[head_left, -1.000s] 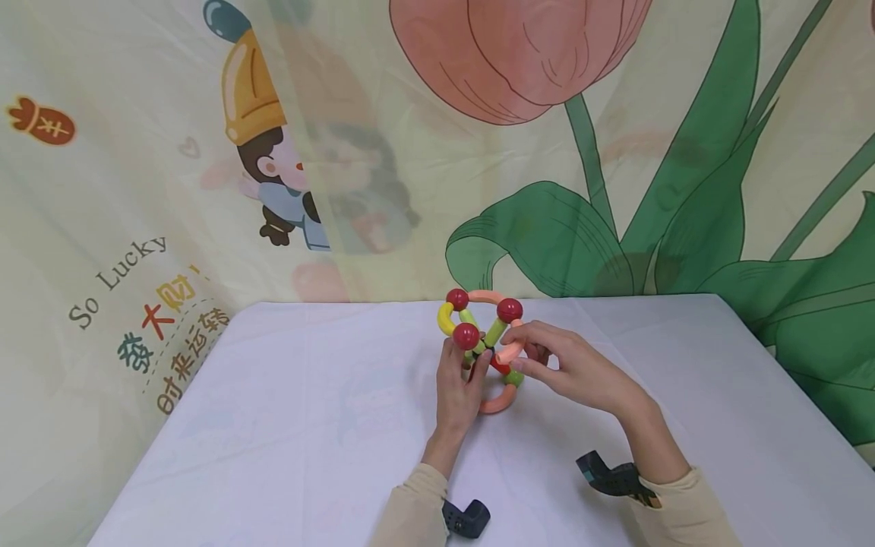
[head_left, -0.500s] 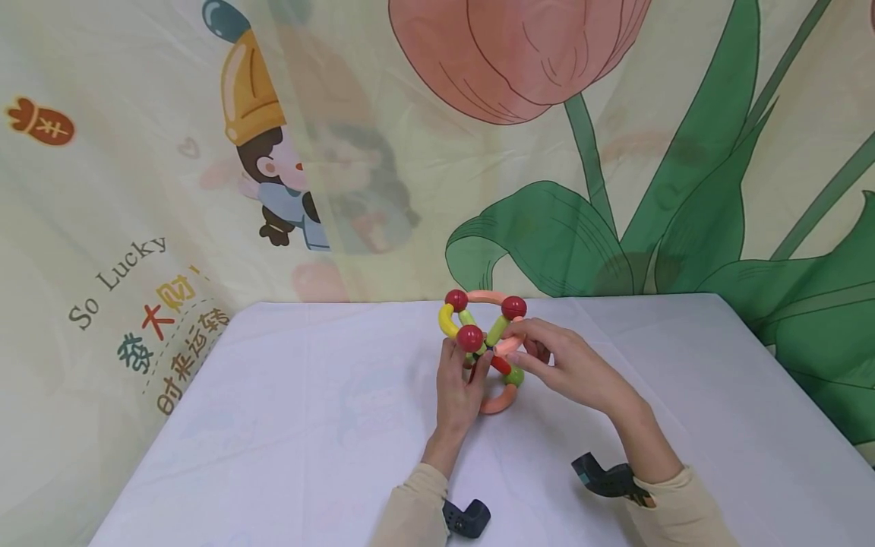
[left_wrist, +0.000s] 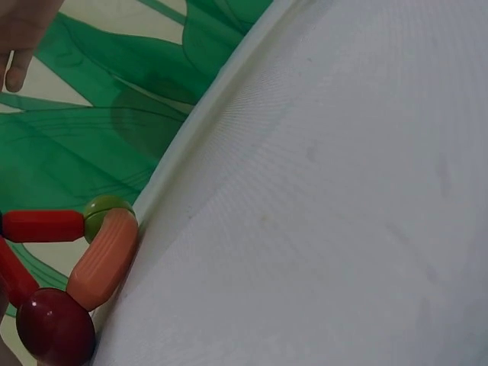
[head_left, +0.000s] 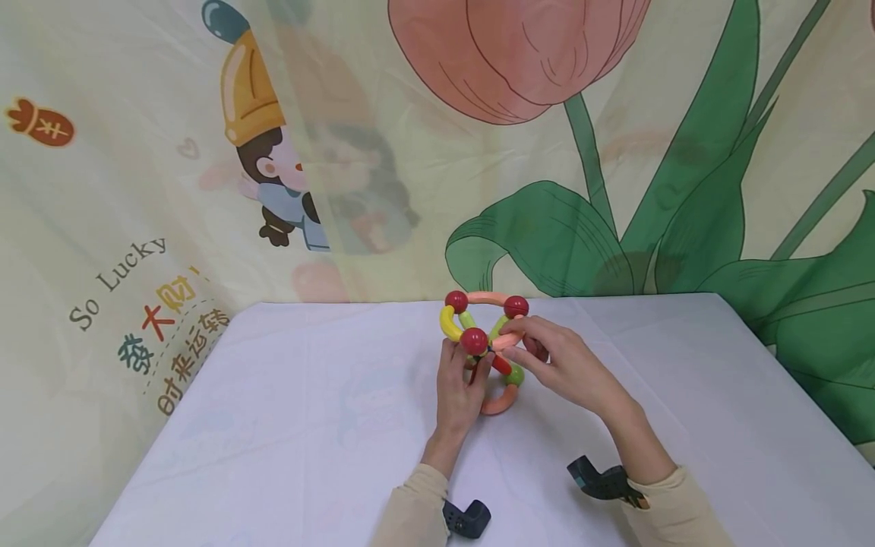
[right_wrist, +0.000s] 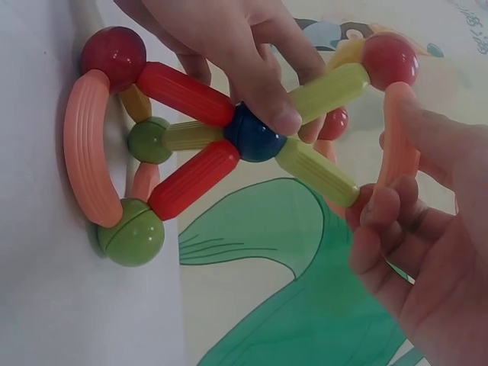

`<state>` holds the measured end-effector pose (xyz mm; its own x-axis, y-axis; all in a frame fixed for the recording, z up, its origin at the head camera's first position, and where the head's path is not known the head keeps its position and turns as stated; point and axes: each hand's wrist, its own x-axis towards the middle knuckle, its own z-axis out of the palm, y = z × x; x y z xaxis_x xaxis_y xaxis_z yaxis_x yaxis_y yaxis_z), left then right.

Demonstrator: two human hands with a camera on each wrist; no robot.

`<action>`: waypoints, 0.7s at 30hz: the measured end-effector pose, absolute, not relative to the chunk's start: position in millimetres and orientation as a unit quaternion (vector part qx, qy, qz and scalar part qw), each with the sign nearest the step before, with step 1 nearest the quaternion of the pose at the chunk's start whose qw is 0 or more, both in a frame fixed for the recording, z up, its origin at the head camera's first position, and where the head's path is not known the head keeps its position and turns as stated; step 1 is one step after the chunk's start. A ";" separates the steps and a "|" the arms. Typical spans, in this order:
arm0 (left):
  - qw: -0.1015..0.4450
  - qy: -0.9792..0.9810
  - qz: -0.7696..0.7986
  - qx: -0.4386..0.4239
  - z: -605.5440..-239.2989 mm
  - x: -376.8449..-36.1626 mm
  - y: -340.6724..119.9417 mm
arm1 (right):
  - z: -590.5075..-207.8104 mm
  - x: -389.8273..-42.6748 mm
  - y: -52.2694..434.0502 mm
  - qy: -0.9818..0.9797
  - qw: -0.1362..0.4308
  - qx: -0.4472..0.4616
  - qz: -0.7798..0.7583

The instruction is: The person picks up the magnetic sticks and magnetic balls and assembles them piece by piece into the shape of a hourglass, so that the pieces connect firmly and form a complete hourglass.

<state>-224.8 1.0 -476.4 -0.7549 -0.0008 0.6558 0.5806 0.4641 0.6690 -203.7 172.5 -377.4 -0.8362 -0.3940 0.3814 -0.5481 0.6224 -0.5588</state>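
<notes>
A magnetic stick-and-ball structure stands upright in the head view, with red balls [head_left: 475, 341] on top and a curved yellow stick [head_left: 450, 324] on its left. My left hand [head_left: 459, 395] grips it at mid-height, its thumb on the blue ball [right_wrist: 258, 133], as the right wrist view shows. From the right, my right hand [head_left: 570, 372] pinches a curved orange stick [right_wrist: 398, 145] between thumb and fingers. One end of that stick is right at a red ball [right_wrist: 390, 59]; its other end lies behind my fingertips. Straight light-green sticks [right_wrist: 328, 93] and red sticks [right_wrist: 195, 181] radiate from the blue ball.
The structure's base, with a green ball [left_wrist: 107, 213] and an orange curved stick [left_wrist: 105, 259], is close over the white tablecloth [head_left: 287, 425]. Behind the table hangs a printed curtain [head_left: 383, 152]. Black wrist cameras [head_left: 468, 519] sit at both cuffs.
My right hand has shifted slightly left with the curved orange stick. The top of the structure has turned a little, its front red ball moving right and down. My left hand stays in place.
</notes>
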 end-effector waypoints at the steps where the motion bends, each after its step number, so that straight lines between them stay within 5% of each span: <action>1: 0.300 -0.801 -0.486 -0.181 -476.5 -224.8 0.8 | -377.6 -203.6 171.9 -0.894 0.113 0.262 0.346; 21: 0.288 -0.788 -0.509 -0.194 -476.2 -222.8 0.6 | -381.9 -207.1 171.7 -0.888 0.111 0.259 0.363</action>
